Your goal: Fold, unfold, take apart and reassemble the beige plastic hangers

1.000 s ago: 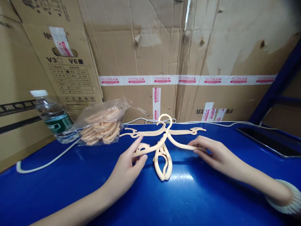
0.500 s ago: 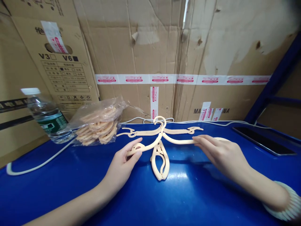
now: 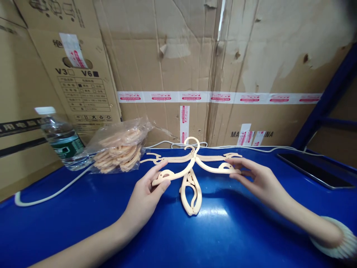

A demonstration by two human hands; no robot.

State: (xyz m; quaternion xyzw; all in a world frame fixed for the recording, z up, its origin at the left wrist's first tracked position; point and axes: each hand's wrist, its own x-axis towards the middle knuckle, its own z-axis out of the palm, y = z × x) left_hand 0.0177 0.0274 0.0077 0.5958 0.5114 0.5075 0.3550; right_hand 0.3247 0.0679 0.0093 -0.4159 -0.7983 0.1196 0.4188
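Left hand [image 3: 149, 193] comes in from 7 o'clock, thumb and forefinger pinching the looped left end of the cream hanger [image 3: 192, 175], which lies mid-way across the blue table [image 3: 178, 238]; bag of parts [image 3: 119, 147] sits near at 10, cardboard wall [image 3: 173, 67] close at 12 (bare tabletop toward 6); right hand [image 3: 258, 180] pinches the right end, which half a second ago ran on under its palm.

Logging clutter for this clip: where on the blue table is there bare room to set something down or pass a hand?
Bare: the table front between both forearms, below the hanger; also between cable and left hand; and between right hand and tablet. Crowded: back left, with bag and bottle.
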